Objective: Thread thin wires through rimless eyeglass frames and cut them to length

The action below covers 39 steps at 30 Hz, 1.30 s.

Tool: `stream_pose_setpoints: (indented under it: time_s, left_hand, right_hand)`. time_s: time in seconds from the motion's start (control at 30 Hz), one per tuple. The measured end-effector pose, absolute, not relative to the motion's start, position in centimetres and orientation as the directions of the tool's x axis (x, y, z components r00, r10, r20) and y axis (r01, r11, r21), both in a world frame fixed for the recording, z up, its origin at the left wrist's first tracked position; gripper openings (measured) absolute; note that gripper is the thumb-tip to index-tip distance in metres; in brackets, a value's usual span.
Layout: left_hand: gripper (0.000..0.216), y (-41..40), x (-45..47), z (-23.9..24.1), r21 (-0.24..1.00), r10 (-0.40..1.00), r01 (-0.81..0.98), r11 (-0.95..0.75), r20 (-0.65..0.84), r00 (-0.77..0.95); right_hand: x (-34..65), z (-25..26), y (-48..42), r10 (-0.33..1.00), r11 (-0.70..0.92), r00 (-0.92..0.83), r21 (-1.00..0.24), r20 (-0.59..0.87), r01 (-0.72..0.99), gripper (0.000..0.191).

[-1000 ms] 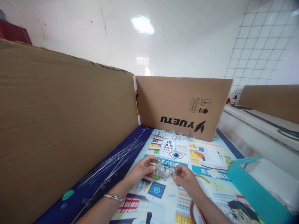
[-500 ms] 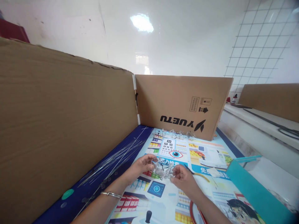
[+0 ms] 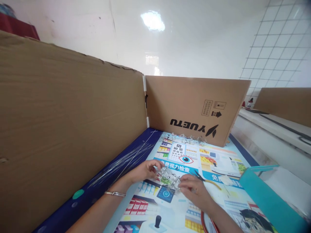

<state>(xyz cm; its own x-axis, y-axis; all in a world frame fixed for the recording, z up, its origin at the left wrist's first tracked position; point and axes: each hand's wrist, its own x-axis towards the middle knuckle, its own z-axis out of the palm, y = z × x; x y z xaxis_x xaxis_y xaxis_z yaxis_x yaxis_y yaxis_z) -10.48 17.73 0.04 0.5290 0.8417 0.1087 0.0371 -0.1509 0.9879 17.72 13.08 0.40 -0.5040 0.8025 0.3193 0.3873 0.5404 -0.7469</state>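
A clear, shiny, wiry cluster [image 3: 168, 179] with small dark bits lies between my two hands, low over the printed table cover; its exact kind I cannot make out. My left hand [image 3: 148, 170], with a silver bangle on the wrist, pinches its left edge with thumb and fingers. On the other side my right hand [image 3: 193, 189] has its fingers closed at the cluster's right edge, the fingertips partly hidden. Just beyond the right hand lie pliers [image 3: 206, 180] with yellow handles. Red curved handles [image 3: 203, 221] show beside my right forearm, partly covered.
Tall cardboard panels stand at the left [image 3: 73, 113] and at the back [image 3: 184, 103]. Several similar clear pieces [image 3: 190, 139] lie along the back panel's foot. Thin clear strands [image 3: 126, 160] rest on the blue strip at left. A turquoise box [image 3: 269, 197] stands at right.
The view has shifted slightly, so the scene sits further right. Both hands stay at the cluster, which looks spread a little lower, and the right fingers have shifted along its edge.
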Motion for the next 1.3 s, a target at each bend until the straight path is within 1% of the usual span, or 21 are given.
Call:
stream_pose_setpoints:
  time_s: [0.13, 0.3, 0.47, 0.57, 0.73, 0.83, 0.93, 1.03, 1.13, 1.2, 1.3]
  left_hand:
    - [0.025, 17.3, -10.6, 1.3, 0.970, 0.809, 0.110, -0.219, 0.117, 0.576]
    - [0.018, 16.6, -11.2, 3.2, 0.939, 0.758, 0.173, -0.298, 0.123, 0.640]
    - [0.013, 16.4, -11.5, 4.2, 0.917, 0.738, 0.202, -0.343, 0.131, 0.662]
    - [0.016, 16.5, -11.1, 4.0, 0.903, 0.761, 0.230, -0.363, 0.145, 0.632]
    - [0.023, 16.3, -10.3, 3.6, 0.864, 0.789, 0.301, -0.405, 0.164, 0.592]
    - [0.019, 16.0, -10.2, 3.6, 0.830, 0.793, 0.346, -0.437, 0.174, 0.584]
    - [0.015, 15.8, -10.3, 4.0, 0.792, 0.796, 0.386, -0.474, 0.196, 0.573]
    - [0.016, 15.5, -10.1, 4.5, 0.752, 0.792, 0.413, -0.513, 0.230, 0.566]
    - [0.023, 15.2, -9.8, 5.0, 0.713, 0.768, 0.420, -0.561, 0.258, 0.586]
    - [0.028, 14.9, -9.5, 5.3, 0.680, 0.746, 0.425, -0.597, 0.276, 0.606]
    - [0.032, 14.6, -9.1, 5.6, 0.621, 0.723, 0.448, -0.643, 0.299, 0.623]
  right_hand:
    - [18.3, 0.4, 13.8, 0.861, 0.498, -0.368, -0.728, 0.350, 0.472, 0.018]
    - [18.9, 0.1, 14.5, 0.896, 0.442, -0.319, -0.688, 0.309, 0.575, 0.014]
    - [18.9, -0.4, 15.4, 0.911, 0.412, -0.330, -0.609, 0.248, 0.678, 0.022]
    - [18.6, -0.1, 16.0, 0.910, 0.413, -0.358, -0.550, 0.210, 0.726, 0.025]
    - [17.8, 0.7, 16.8, 0.896, 0.438, -0.419, -0.436, 0.145, 0.786, 0.013]
    - [17.2, 0.8, 17.1, 0.895, 0.441, -0.433, -0.365, 0.108, 0.820, 0.009]
    - [16.6, 0.5, 17.1, 0.898, 0.436, -0.431, -0.297, 0.088, 0.849, 0.011]
    - [15.8, -0.1, 17.0, 0.900, 0.435, -0.425, -0.235, 0.092, 0.869, 0.016]
    - [15.2, -0.5, 16.7, 0.903, 0.429, -0.413, -0.196, 0.118, 0.882, 0.019]
    - [14.9, -0.7, 16.5, 0.905, 0.423, -0.401, -0.195, 0.143, 0.885, 0.017]
    - [14.9, -0.4, 16.2, 0.910, 0.408, -0.372, -0.234, 0.185, 0.883, 0.015]
